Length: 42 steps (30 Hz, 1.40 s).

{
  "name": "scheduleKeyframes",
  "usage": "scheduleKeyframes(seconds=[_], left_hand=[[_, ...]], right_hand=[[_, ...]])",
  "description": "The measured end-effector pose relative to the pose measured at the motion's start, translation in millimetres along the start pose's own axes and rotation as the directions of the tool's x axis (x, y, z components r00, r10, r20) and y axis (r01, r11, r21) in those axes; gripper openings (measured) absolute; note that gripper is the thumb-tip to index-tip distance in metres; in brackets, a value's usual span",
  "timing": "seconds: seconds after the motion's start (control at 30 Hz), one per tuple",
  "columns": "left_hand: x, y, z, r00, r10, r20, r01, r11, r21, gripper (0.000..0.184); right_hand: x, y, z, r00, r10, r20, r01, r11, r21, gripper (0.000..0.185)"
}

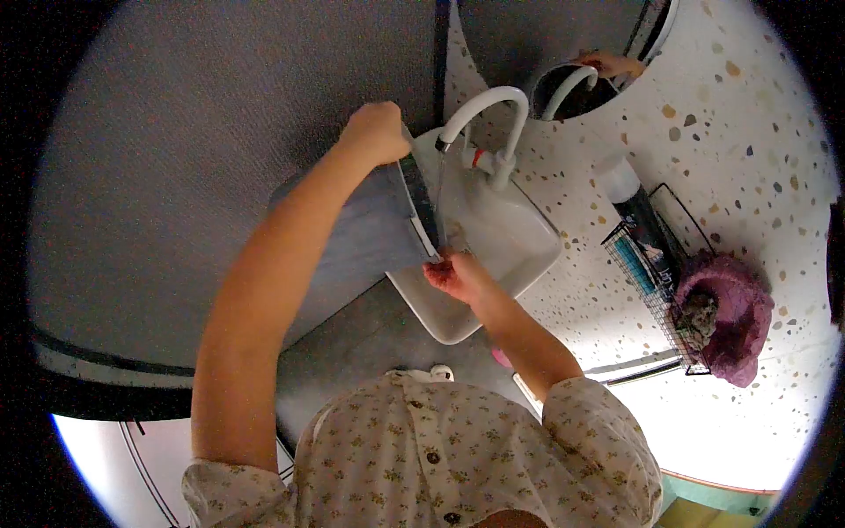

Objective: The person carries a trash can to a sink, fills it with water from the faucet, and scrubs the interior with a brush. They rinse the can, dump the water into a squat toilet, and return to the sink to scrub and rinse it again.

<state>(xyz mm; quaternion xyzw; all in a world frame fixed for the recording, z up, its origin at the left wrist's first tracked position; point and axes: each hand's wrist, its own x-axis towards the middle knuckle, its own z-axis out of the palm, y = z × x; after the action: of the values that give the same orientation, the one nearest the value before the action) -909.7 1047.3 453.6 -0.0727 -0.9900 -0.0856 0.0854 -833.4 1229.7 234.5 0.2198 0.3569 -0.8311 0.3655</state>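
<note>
Head view, left grip [377, 132]: fist closed on the upper corner of the grey container, arm stretched up and forward.
Head view, right grip [459, 275]: at the container's lower end, fingers curled by a reddish patch; I cannot tell whether they hold something or only touch the edge.
Grey container [356, 224]: tilted over the left side of the sink, its dark opening and pale rim facing the tap; what it is exactly cannot be told.
Sink [519, 255]: white, fixed at the speckled wall [572, 189], its front edge near the right forearm.
Tap [486, 99]: white, curved, with a red mark near its base; a thin stream of water [442, 198] falls beside the container's opening.
Mirror [563, 31]: round-edged, above the tap, reflecting part of it.
Wire basket [647, 286]: on the right, carrying a black bottle with a white cap [619, 180].
Purple cloth [735, 308]: bunched against the basket's right end.
</note>
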Motion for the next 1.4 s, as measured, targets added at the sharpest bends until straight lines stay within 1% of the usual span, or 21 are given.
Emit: scheduleKeyframes(seconds=[0.03,0.07,0.13,0.17,0.27,0.37,0.4,0.47,0.57,0.67,0.8,0.87,1.0,1.07,1.1,1.17,1.2,1.27,1.3,1.37,1.4], left_hand=[[2.0,-3.3,1.8,0.986,0.074,-0.146,-0.064,0.995,0.070,0.030],[7.7,-5.7,2.0,0.987,0.079,-0.142,-0.070,0.995,0.069,0.030],[12.4,-0.5,-14.9,0.986,-0.105,0.128,0.098,0.993,0.059,0.031],[11.3,-0.2,-21.7,0.981,-0.098,0.167,0.098,0.995,0.009,0.035],[20.9,-4.4,-22.6,0.972,0.011,0.233,-0.015,1.000,0.017,0.042],[24.7,-13.9,-14.2,0.995,0.039,0.092,-0.029,0.994,-0.107,0.048],[23.1,-10.9,-17.2,0.995,0.039,0.094,-0.029,0.994,-0.106,0.048],[20.1,-4.3,-22.3,0.996,-0.030,0.078,0.040,0.989,-0.140,0.055],[14.7,5.6,-24.4,0.976,-0.068,0.208,0.081,0.995,-0.050,0.058],[4.3,11.3,-14.3,0.995,-0.016,0.100,0.000,0.988,0.154,0.045],[1.8,5.9,-15.1,0.997,0.019,0.078,-0.033,0.982,0.185,0.034],[-0.7,4.7,-23.9,0.991,-0.065,0.119,0.051,0.991,0.124,0.025],[18.0,-25.8,-8.8,0.997,0.013,0.073,-0.021,0.994,0.109,0.022],[19.2,-23.7,-14.7,0.985,0.043,0.164,-0.058,0.995,0.083,0.028],[21.8,-26.3,-14.8,0.986,0.044,0.161,-0.058,0.995,0.084,0.028],[26.2,-32.8,-11.0,0.987,0.035,0.154,-0.017,0.993,-0.116,0.041],[23.7,-28.7,-15.3,0.987,0.035,0.158,-0.016,0.993,-0.117,0.041],[13.5,-12.1,-26.7,0.956,-0.103,0.275,0.218,0.878,-0.427,0.055],[11.2,-6.8,-25.0,0.955,-0.105,0.278,0.221,0.876,-0.429,0.055],[5.3,3.7,-22.5,0.999,0.016,0.037,-0.017,0.999,0.038,0.054],[1.0,8.2,-20.4,0.999,0.014,0.037,-0.015,0.999,0.037,0.054]], right_hand=[[-3.7,-6.6,1.2,1.000,0.001,-0.025,-0.002,0.998,-0.070,0.021],[-5.7,-11.6,1.5,0.999,0.001,-0.051,-0.008,0.990,-0.139,0.021],[6.7,-16.3,-7.1,0.993,-0.107,0.059,0.116,0.976,-0.183,0.022],[13.2,-18.2,-11.8,0.963,-0.204,0.176,0.240,0.946,-0.218,0.023],[-14.3,-28.4,18.0,0.952,-0.256,0.167,0.288,0.934,-0.212,0.025],[-4.8,-19.4,5.1,0.918,-0.277,0.285,0.335,0.924,-0.182,0.025],[-10.9,-18.1,7.3,0.918,-0.276,0.285,0.334,0.925,-0.180,0.025],[-24.3,-16.4,10.5,0.972,-0.231,0.044,0.236,0.951,-0.200,0.023],[-32.2,-16.8,4.1,0.991,-0.130,0.045,0.134,0.983,-0.122,0.020],[-40.8,-8.7,11.1,0.988,-0.152,-0.038,0.151,0.988,-0.013,0.018],[-45.4,-7.4,-2.0,0.994,-0.095,0.048,0.096,0.995,-0.031,0.018],[-57.6,-15.4,-1.2,0.995,-0.029,0.098,0.034,0.998,-0.051,0.018],[-12.5,-22.9,-19.3,0.997,-0.062,0.055,0.066,0.995,-0.069,0.017],[13.8,-22.4,-28.0,0.946,-0.139,0.294,0.136,0.990,0.030,0.027],[10.2,-21.4,-23.4,0.945,-0.141,0.297,0.138,0.990,0.029,0.027],[-8.9,-15.4,-11.5,0.953,-0.259,0.155,0.280,0.950,-0.135,0.016],[-11.9,-14.5,-12.9,0.954,-0.257,0.153,0.277,0.951,-0.134,0.016],[-17.5,-12.4,-19.3,0.960,-0.233,0.154,0.259,0.948,-0.183,0.015],[-19.5,-12.4,-18.3,0.961,-0.230,0.152,0.256,0.949,-0.184,0.015],[-22.7,-13.8,-14.2,0.981,-0.192,0.029,0.194,0.973,-0.121,0.013],[-31.6,-15.2,-6.2,0.981,-0.191,0.030,0.193,0.973,-0.123,0.013]])
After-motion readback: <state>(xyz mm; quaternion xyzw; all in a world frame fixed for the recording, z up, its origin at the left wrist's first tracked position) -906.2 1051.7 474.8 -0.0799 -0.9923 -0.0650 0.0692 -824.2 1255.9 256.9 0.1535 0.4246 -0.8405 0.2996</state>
